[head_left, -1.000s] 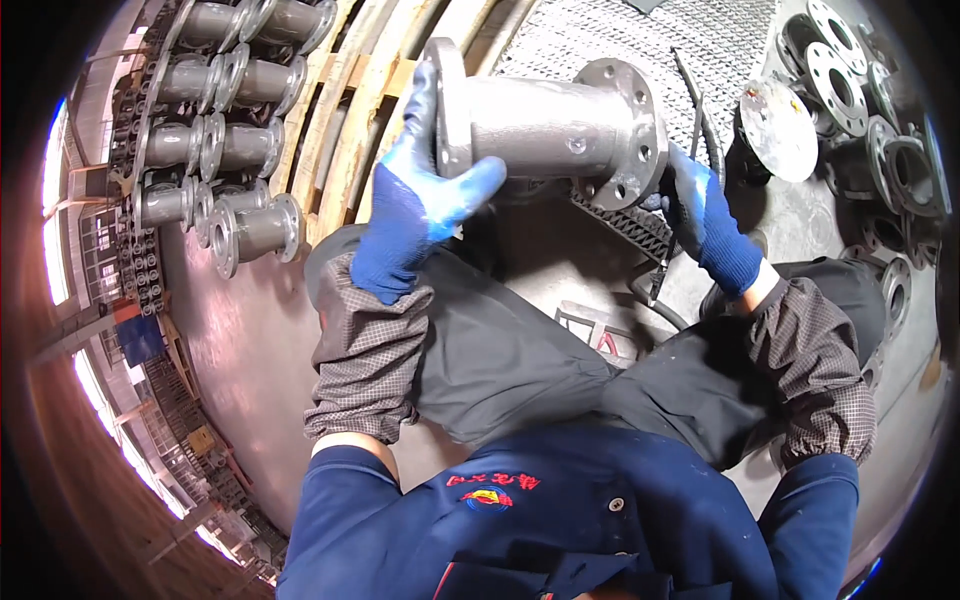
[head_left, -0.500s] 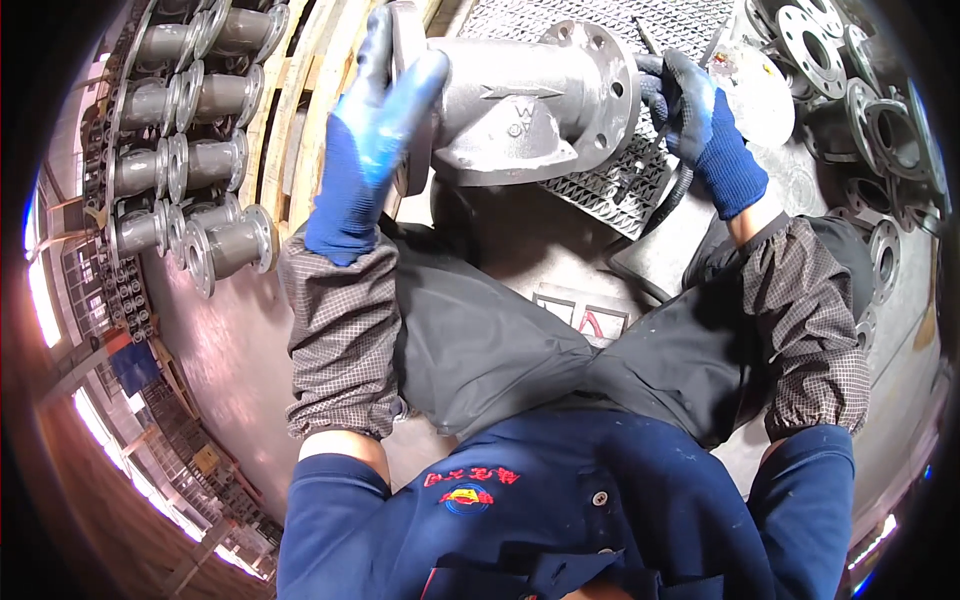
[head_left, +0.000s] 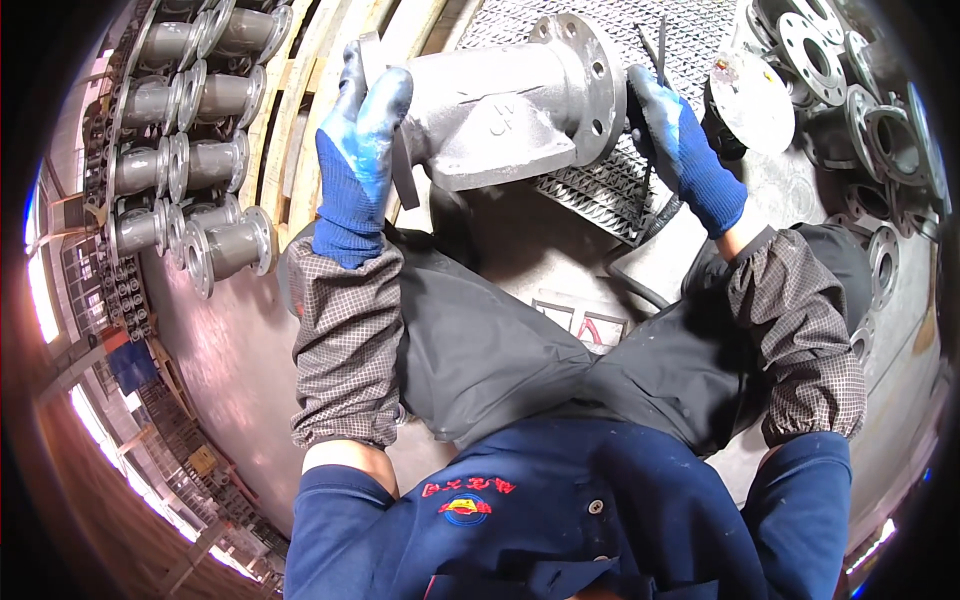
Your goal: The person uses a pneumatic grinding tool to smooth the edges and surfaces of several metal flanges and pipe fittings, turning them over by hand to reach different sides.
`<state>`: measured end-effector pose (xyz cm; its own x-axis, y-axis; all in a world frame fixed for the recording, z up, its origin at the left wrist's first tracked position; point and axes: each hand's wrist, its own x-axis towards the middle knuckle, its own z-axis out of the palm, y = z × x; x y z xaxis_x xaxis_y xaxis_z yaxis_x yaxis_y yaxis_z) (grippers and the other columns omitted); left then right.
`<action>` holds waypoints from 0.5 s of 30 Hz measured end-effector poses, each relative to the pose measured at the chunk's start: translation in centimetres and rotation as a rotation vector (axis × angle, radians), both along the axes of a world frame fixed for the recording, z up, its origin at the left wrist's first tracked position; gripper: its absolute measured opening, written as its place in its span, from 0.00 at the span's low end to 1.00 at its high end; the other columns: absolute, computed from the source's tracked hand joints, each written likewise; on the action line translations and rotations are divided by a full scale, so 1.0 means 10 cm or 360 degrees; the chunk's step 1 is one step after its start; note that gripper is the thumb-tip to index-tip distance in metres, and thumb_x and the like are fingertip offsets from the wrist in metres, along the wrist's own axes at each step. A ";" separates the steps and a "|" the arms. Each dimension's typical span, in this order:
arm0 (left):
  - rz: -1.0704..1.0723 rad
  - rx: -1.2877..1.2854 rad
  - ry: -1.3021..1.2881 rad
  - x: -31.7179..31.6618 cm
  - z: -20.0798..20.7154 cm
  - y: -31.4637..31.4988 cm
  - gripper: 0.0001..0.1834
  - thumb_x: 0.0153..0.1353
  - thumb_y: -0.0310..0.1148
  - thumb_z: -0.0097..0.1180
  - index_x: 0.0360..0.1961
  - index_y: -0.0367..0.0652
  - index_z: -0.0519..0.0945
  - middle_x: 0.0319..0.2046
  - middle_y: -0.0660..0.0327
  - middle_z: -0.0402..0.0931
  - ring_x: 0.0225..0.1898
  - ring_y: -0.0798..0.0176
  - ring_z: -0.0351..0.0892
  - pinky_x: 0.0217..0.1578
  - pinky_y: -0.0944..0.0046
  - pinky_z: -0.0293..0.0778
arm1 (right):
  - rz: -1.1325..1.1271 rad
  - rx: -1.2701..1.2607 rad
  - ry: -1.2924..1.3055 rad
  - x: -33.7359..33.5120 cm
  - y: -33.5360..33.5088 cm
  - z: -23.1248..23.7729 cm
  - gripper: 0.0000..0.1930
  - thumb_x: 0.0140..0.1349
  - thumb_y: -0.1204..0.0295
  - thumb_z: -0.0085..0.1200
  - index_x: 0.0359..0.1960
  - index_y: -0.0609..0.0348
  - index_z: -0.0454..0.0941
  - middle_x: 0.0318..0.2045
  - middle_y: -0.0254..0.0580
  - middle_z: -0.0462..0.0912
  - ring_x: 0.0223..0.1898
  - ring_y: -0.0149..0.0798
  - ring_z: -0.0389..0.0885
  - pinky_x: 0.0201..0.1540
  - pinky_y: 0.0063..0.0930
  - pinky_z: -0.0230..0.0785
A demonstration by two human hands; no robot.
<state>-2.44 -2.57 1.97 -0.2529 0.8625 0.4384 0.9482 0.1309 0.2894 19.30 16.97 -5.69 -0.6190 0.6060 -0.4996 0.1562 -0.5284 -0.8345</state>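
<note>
While the left hand (head_left: pixel 356 140) grips the left flange (head_left: pixel 406 176) of a grey casting (head_left: pixel 495 95), the right hand (head_left: pixel 670 125) stands partly curled by its right flange (head_left: pixel 604 100); whether it touches, I cannot tell. The casting is held up at the near side of a metal mesh (head_left: pixel 605 195), so its handling looks unfinished. Similar castings (head_left: pixel 216 158) rest in rows at left, finished or not unclear; more flanged parts (head_left: pixel 808 64) lie at far right.

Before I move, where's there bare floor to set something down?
To your left, the widest floor patch lies between the rowed castings and your left sleeve. A smaller one sits between the round white plate and your right knee. It's crowded at far right, among piled flanged castings, and straight ahead, where your left hand holds a casting with mesh behind.
</note>
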 end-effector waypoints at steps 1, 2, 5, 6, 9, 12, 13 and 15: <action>0.0046 0.0008 -0.0089 -0.01 0.00 0.02 0.14 0.53 0.23 0.54 0.43 0.43 0.75 0.47 0.37 0.72 0.52 0.41 0.73 0.45 0.59 0.74 | -0.0020 0.0110 -0.0041 0.01 -0.02 0.03 0.22 0.67 0.53 0.43 0.34 0.63 0.74 0.24 0.29 0.72 0.26 0.26 0.70 0.28 0.20 0.63; 0.0080 0.0011 -0.0263 -0.02 0.00 0.04 0.15 0.54 0.25 0.55 0.44 0.43 0.75 0.48 0.37 0.72 0.52 0.42 0.73 0.45 0.59 0.74 | -0.0039 0.0221 -0.0083 0.01 -0.05 0.04 0.22 0.67 0.51 0.42 0.32 0.61 0.75 0.22 0.28 0.71 0.22 0.24 0.66 0.24 0.18 0.60; 0.0088 0.0074 -0.0555 -0.06 -0.05 0.22 0.19 0.56 0.36 0.58 0.49 0.41 0.75 0.46 0.41 0.73 0.49 0.52 0.75 0.44 0.62 0.73 | 0.0026 0.0713 -0.0077 0.11 -0.03 -0.11 0.25 0.67 0.48 0.40 0.26 0.59 0.73 0.17 0.29 0.68 0.17 0.23 0.64 0.20 0.17 0.58; 0.0069 0.0114 -0.0492 -0.06 -0.04 0.22 0.24 0.58 0.42 0.58 0.51 0.40 0.74 0.43 0.46 0.75 0.44 0.60 0.76 0.42 0.65 0.72 | 0.0136 0.1097 0.0020 0.06 -0.06 -0.12 0.26 0.67 0.48 0.38 0.24 0.58 0.71 0.16 0.30 0.67 0.15 0.24 0.64 0.18 0.18 0.57; 0.0194 0.0208 -0.0932 0.03 0.03 0.16 0.29 0.57 0.44 0.59 0.54 0.36 0.73 0.36 0.56 0.75 0.34 0.68 0.73 0.35 0.65 0.73 | 0.0407 0.0656 -0.0375 0.00 -0.15 -0.07 0.14 0.68 0.69 0.34 0.36 0.70 0.68 0.20 0.43 0.72 0.20 0.33 0.72 0.23 0.28 0.66; -0.0015 0.0160 -0.0476 0.01 0.06 0.15 0.26 0.55 0.37 0.60 0.55 0.39 0.73 0.40 0.52 0.76 0.36 0.60 0.76 0.37 0.63 0.74 | 0.0685 0.1823 -0.0321 0.25 -0.13 -0.15 0.15 0.54 0.80 0.47 0.45 0.64 0.69 0.32 0.59 0.76 0.35 0.64 0.74 0.37 0.46 0.68; -0.0241 0.0194 0.0036 -0.03 0.04 0.20 0.25 0.55 0.34 0.60 0.55 0.40 0.73 0.42 0.50 0.76 0.38 0.56 0.78 0.39 0.63 0.75 | 0.0678 0.1653 -0.0346 0.32 -0.11 -0.14 0.14 0.56 0.78 0.47 0.45 0.64 0.70 0.29 0.53 0.76 0.30 0.52 0.75 0.32 0.38 0.67; -0.0280 0.0129 0.0146 0.02 0.08 0.13 0.26 0.53 0.25 0.59 0.56 0.42 0.72 0.45 0.46 0.76 0.42 0.48 0.79 0.42 0.61 0.76 | 0.0702 0.1462 -0.0288 0.33 -0.17 -0.27 0.13 0.59 0.76 0.45 0.46 0.64 0.71 0.24 0.41 0.74 0.23 0.33 0.73 0.24 0.24 0.64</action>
